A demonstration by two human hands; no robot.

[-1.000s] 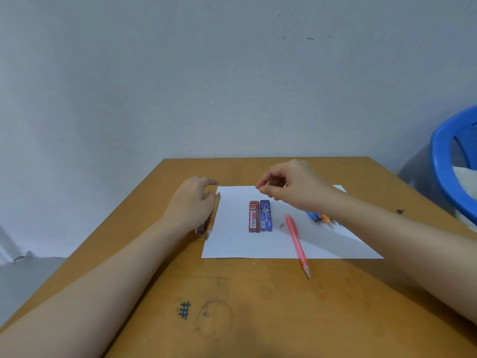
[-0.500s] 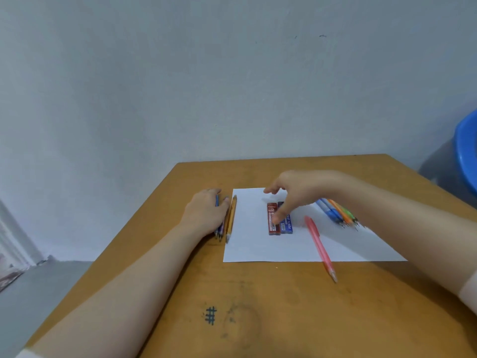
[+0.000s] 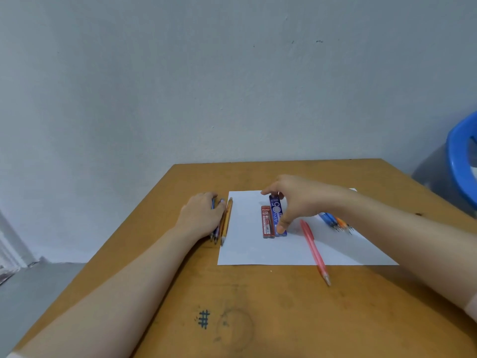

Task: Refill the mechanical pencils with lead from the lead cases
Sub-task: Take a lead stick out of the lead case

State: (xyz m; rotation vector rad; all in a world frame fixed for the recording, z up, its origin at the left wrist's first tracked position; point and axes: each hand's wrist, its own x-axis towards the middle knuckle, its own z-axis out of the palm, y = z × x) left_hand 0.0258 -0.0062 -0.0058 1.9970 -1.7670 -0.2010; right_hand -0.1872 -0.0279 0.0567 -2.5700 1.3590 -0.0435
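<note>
A red lead case (image 3: 267,222) and a blue lead case (image 3: 276,210) lie side by side on a white sheet of paper (image 3: 245,244). My right hand (image 3: 296,200) pinches the blue case between thumb at its near end and fingers at its far end. A pink mechanical pencil (image 3: 313,250) lies to the right, its tip over the paper's front edge. My left hand (image 3: 201,217) rests flat on a bundle of pencils at the paper's left edge; an orange pencil (image 3: 227,220) shows beside it. More pencils, blue and orange (image 3: 335,222), lie behind my right forearm.
The wooden table (image 3: 258,319) has a drawn hash mark (image 3: 204,319) and a faint ring stain near the front. A blue plastic chair (image 3: 462,161) stands at the right. A plain grey wall runs behind the table.
My right hand has closed its thumb and fingers around the ends of the blue lead case, whose far end now sits a little further back than the red one. My left hand stays on the pencils.
</note>
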